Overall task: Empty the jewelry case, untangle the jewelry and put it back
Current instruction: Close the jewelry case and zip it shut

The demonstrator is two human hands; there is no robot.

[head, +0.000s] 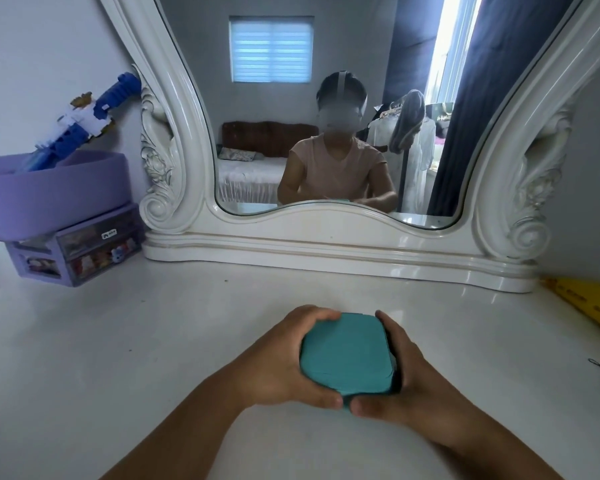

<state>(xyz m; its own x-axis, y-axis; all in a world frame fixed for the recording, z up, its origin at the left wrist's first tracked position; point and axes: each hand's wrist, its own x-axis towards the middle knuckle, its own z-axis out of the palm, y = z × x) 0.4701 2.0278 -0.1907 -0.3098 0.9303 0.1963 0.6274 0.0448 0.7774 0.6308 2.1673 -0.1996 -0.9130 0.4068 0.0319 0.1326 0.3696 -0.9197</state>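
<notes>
— Jewelry case (347, 355): teal, lid down, sitting on the white worktop (146, 341) between both hands. Which step would you say?

— The very first, I'd judge: nothing emptied, no jewelry out that I can see.

— And the fingers?

— Left hand (284, 362) wraps the left side, fingers (317, 315) curled over the far corner, thumb at the near edge. Right hand (409, 379) clasps the right side likewise; the thumbs almost meet in front.

— Next move?

— Probably finding the seam and lifting the lid while one hand steadies the base.

— Around it?

— Ornate mirror (326, 244) behind, purple drawers (73, 251) far left.
</notes>
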